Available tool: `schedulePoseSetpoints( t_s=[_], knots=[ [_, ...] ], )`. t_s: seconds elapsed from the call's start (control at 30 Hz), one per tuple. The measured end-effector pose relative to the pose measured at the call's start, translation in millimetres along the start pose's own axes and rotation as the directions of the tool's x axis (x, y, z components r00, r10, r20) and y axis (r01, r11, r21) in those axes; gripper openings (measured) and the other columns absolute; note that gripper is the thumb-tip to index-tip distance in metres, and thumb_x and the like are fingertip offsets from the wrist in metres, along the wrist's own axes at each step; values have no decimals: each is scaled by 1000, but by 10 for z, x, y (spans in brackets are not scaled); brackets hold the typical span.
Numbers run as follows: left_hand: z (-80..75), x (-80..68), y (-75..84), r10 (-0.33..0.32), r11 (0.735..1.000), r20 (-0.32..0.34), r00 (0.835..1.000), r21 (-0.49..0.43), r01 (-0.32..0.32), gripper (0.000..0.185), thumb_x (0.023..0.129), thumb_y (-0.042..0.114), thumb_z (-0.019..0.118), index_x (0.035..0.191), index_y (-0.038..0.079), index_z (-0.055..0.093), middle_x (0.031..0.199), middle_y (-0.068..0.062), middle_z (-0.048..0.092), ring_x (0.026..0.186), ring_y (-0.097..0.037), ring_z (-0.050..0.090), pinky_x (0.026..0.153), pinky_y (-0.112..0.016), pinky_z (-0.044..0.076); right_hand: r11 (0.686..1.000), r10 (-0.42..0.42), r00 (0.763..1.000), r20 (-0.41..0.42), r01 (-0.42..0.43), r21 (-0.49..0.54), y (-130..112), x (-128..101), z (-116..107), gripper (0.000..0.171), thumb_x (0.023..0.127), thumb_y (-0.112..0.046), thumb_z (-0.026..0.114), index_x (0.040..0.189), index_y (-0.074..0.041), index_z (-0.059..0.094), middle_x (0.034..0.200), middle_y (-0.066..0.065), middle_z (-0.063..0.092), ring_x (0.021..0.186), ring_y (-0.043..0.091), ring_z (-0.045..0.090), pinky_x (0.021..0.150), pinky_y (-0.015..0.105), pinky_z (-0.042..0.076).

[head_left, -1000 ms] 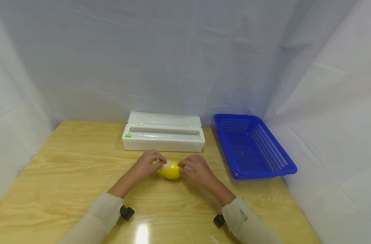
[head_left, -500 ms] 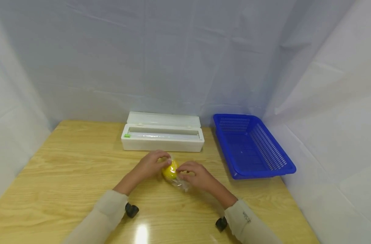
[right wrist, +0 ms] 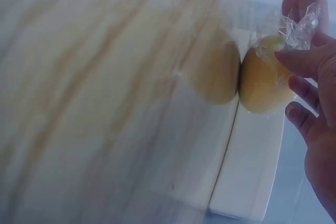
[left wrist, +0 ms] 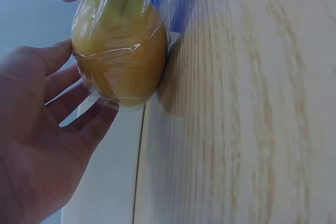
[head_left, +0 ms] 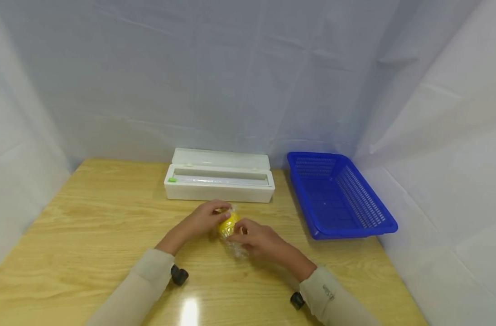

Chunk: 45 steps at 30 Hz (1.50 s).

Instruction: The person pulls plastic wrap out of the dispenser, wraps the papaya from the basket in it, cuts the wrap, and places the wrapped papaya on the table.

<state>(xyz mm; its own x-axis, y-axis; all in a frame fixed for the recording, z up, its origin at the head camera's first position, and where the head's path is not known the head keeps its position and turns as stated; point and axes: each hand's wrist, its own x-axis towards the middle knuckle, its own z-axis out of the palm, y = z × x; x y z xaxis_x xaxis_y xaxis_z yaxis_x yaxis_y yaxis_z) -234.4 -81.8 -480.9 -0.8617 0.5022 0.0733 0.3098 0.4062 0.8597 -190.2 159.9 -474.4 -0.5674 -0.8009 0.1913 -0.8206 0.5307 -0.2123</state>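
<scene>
wooden surface [head_left: 89, 226] up front, white wrap dispenser [head_left: 219, 182] and blue basket [head_left: 337, 194] at the back. mid-wrap by the look of it: lemon [head_left: 227, 225] at the centre, left hand [head_left: 203, 219] cupping it, right hand [head_left: 257, 237] pinching the film [head_left: 237, 246]. probably needs the loose film tucked under next.
</scene>
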Motion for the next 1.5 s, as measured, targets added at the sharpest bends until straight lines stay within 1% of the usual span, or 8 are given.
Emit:
schedulePoseSetpoints(
  t_s=[0.2, 0.4, 0.57, 0.7, 0.93, 1.0, 1.23, 1.5],
  knots=[
    [12, -2, 5, -13, 1000, 9, 1000, 13, 13, 45, 102, 33, 61, 140, 10, 58, 147, -13, 54, 133, -37, 52, 108, -53, 47, 985, -164, 974, -156, 152, -84, 11, -23, 75, 23, 90, -18, 78, 113, -22, 76, 116, 3, 60, 89, 10, 59, 71, 17, 48],
    [40, 3, 14, 24, 999, 18, 1000, 40, -24, 47, 99, 31, 65, 138, 7, 58, 146, -16, 54, 136, -39, 48, 111, -52, 44, 970, 114, 969, -221, -60, 236, -3, -14, 121, 10, 97, -21, 68, 99, -15, 76, 107, -2, 65, 90, 8, 61, 76, 19, 52],
    [53, 4, 26, 37, 998, 12, 999, 47, -38, 49, 99, 32, 66, 139, 5, 56, 146, -17, 52, 137, -38, 47, 113, -53, 42, 839, 379, 896, -233, -226, 496, -43, 46, 153, 11, 98, -23, 67, 96, -17, 76, 100, -4, 68, 80, 6, 55, 67, 21, 49],
    [69, 6, 16, 43, 998, 5, 999, 43, -44, 48, 100, 31, 65, 139, 4, 56, 148, -19, 51, 137, -40, 46, 112, -54, 42, 747, 494, 835, -244, -264, 611, -76, 102, 199, 11, 97, -22, 69, 93, -13, 74, 94, 1, 67, 78, 9, 54, 68, 23, 49],
    [112, -6, -5, 56, 997, -9, 998, 62, -55, 46, 102, 32, 61, 139, 5, 57, 151, -17, 49, 141, -39, 42, 116, -57, 36, 508, 684, 723, -99, -375, 776, -98, 168, 234, 22, 94, -25, 74, 107, -8, 69, 97, 5, 63, 77, 12, 53, 62, 21, 47],
    [123, -15, 6, 60, 996, 1, 998, 72, -60, 50, 103, 35, 58, 142, 4, 54, 152, -18, 47, 143, -40, 38, 118, -58, 32, 465, 705, 706, -67, -389, 795, -92, 183, 218, 25, 93, -26, 75, 109, -7, 69, 96, 6, 64, 77, 13, 54, 62, 21, 47],
    [144, -70, 46, 35, 993, 32, 999, 108, -38, 74, 94, 51, 67, 149, 6, 47, 158, -14, 40, 147, -41, 29, 118, -65, 27, 489, 677, 735, -39, -410, 770, -3, 157, 182, 20, 95, -20, 71, 109, -6, 71, 95, 5, 68, 80, 12, 59, 67, 24, 52],
    [181, -88, 35, 35, 992, 0, 999, 118, -35, 57, 98, 42, 65, 144, 10, 53, 156, -10, 44, 147, -37, 31, 119, -61, 28, 489, 675, 738, -10, -437, 755, 45, 147, 101, 22, 97, -29, 69, 104, -9, 76, 101, 4, 74, 88, 13, 64, 76, 28, 55]
  ],
)
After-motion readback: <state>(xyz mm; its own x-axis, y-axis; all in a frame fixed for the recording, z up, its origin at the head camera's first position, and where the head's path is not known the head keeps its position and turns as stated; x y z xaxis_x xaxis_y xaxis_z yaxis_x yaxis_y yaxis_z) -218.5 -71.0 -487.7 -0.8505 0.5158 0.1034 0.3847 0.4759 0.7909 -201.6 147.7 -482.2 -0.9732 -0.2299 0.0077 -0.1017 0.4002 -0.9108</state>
